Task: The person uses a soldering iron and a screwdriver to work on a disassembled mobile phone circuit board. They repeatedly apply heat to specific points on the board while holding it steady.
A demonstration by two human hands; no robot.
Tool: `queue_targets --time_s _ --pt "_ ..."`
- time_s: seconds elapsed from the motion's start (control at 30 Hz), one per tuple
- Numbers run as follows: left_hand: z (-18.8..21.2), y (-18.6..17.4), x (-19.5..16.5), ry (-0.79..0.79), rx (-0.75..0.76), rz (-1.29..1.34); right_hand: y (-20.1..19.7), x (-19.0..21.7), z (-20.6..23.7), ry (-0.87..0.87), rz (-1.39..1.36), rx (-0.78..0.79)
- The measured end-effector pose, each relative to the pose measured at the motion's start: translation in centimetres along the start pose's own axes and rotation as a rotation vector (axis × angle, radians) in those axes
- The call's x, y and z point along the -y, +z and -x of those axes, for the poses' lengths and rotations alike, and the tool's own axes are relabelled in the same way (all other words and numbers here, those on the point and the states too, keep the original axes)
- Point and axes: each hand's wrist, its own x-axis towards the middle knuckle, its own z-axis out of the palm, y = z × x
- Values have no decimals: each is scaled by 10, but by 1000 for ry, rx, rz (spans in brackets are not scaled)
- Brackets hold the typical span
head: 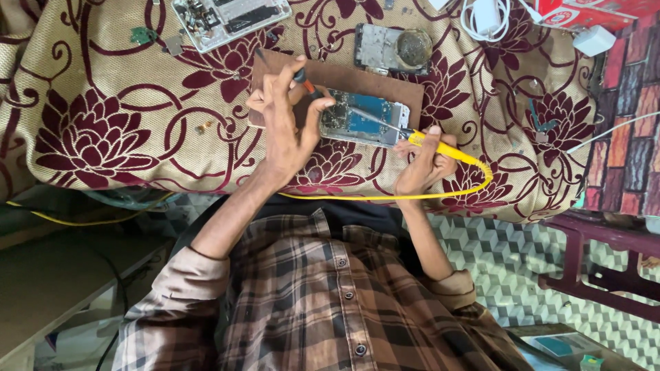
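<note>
Left hand [285,130]: I see its fingers clenched on a small black-and-orange tool [303,81], upper centre of the frame.
Right hand [421,165]: fingers grasping the yellow soldering iron [433,145], tip laid across the board.
Opened phone [363,117]: centre of the frame, on a brown mat [344,77] over the floral cloth [103,103].
Risk: I judge the yellow cord [385,197], draped near the edge, could snag and drag the hot tip across components.
Also: a loose screw [204,126] left of the hand could roll away.

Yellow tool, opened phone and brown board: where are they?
Yellow tool [440,148], head view, on its yellow handle.
Opened phone [368,120], head view, on its blue inner part.
Brown board [385,86], head view, on its bare upper right part.
</note>
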Motion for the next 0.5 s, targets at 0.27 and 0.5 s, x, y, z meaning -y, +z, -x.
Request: queue_targets --time_s 0.27,0.5 --pt "-3 -3 -6 -2 8 -3 -4 -4 2 -87 76 104" --pt "-3 0 -3 1 -17 -32 0 -10 0 72 -270 -2"
